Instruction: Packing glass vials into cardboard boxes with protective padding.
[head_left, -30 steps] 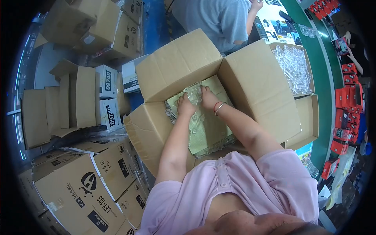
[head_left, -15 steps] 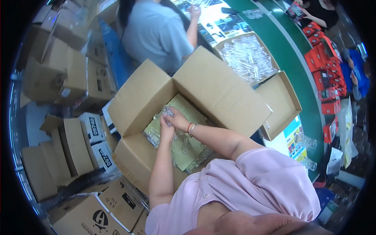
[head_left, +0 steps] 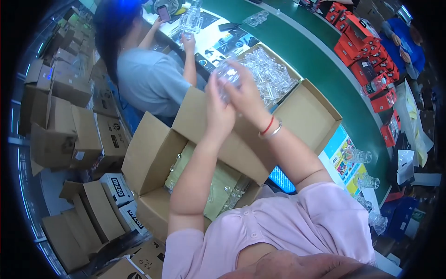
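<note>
Both hands are raised together above the far flap of an open cardboard carton [head_left: 146, 153], near a shallow cardboard tray [head_left: 284, 65] heaped with clear pieces [head_left: 265, 69]. My left hand [head_left: 218, 109] and my right hand [head_left: 246, 93] are cupped from either side around a bunch of clear, shiny pieces [head_left: 226, 76]. Their exact kind is blurred and partly hidden by my fingers. Inside the carton, a yellowish-green sheet [head_left: 223, 179] lies with more clear pieces [head_left: 236, 193] on and beside it.
A co-worker in a grey-blue shirt [head_left: 151, 79] stands beyond the carton, holding a phone [head_left: 163, 13] and a clear vessel [head_left: 191, 21]. An empty tray lid [head_left: 318, 118] leans at the right. Clear jars [head_left: 357, 156] and red boxes [head_left: 357, 65] stand on the green bench [head_left: 320, 60]. Cartons [head_left: 83, 200] crowd the left.
Both my hands have risen out of the carton and moved up and right toward the shallow tray, still closed around the clear pieces. The camera view has shifted too.
</note>
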A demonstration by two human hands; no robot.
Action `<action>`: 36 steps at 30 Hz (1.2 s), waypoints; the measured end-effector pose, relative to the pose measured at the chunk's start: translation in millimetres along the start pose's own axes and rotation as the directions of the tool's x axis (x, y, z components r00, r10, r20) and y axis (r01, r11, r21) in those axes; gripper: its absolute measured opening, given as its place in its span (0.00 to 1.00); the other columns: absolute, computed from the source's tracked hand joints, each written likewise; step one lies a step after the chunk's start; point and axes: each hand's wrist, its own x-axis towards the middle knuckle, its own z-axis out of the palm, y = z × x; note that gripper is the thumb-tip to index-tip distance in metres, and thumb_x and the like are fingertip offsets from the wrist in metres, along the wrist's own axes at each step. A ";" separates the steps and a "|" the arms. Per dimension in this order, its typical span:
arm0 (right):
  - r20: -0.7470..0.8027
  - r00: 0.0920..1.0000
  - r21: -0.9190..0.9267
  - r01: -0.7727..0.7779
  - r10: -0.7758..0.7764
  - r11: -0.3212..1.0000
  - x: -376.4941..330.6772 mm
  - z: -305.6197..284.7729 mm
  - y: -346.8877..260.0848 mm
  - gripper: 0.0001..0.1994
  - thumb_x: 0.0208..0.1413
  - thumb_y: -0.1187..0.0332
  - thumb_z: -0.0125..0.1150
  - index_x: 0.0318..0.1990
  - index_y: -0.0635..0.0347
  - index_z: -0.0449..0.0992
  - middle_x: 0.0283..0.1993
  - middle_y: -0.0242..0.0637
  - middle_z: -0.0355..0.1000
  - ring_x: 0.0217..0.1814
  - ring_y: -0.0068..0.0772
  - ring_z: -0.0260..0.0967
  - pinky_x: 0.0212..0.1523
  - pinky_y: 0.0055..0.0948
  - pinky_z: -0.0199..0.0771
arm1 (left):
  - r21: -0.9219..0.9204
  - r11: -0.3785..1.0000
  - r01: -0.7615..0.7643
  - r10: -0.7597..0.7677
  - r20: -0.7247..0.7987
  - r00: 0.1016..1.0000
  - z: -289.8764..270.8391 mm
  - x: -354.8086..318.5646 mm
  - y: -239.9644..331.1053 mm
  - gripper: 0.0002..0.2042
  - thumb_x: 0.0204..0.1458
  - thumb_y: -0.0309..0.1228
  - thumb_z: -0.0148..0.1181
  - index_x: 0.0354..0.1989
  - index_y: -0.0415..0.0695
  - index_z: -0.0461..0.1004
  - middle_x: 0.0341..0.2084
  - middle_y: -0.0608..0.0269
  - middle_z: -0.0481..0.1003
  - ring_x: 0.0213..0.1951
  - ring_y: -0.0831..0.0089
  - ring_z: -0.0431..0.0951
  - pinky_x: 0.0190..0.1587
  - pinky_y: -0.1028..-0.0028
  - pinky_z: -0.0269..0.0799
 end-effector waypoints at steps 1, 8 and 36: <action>-0.036 0.999 -0.068 -0.039 0.036 0.997 10.6 -12.5 25.6 0.23 0.50 0.60 0.54 0.51 0.62 0.64 0.46 0.51 0.63 0.49 0.48 0.63 0.50 0.36 0.62 | 0.093 0.995 0.045 -0.049 0.045 0.998 20.9 16.2 -7.6 0.28 0.49 0.25 0.51 0.59 0.39 0.48 0.52 0.45 0.59 0.54 0.58 0.62 0.53 0.67 0.60; 0.054 0.754 0.249 -0.645 0.654 0.723 24.7 -58.4 168.9 0.23 0.53 0.61 0.50 0.55 0.62 0.60 0.44 0.47 0.66 0.45 0.37 0.64 0.42 0.34 0.66 | 0.103 0.768 0.632 -0.639 0.190 0.745 126.4 65.8 -95.7 0.34 0.42 0.25 0.57 0.60 0.43 0.50 0.50 0.46 0.63 0.49 0.61 0.67 0.47 0.70 0.64; 0.991 -0.131 0.094 0.825 0.026 0.557 -227.8 153.2 -24.3 0.13 0.49 0.63 0.48 0.42 0.55 0.70 0.44 0.38 0.67 0.46 0.36 0.64 0.47 0.42 0.60 | 0.031 -0.109 0.994 -0.663 -0.747 -0.049 -207.9 -306.9 -178.0 0.50 0.32 0.54 0.64 0.58 0.33 0.48 0.55 0.41 0.56 0.57 0.53 0.57 0.57 0.62 0.56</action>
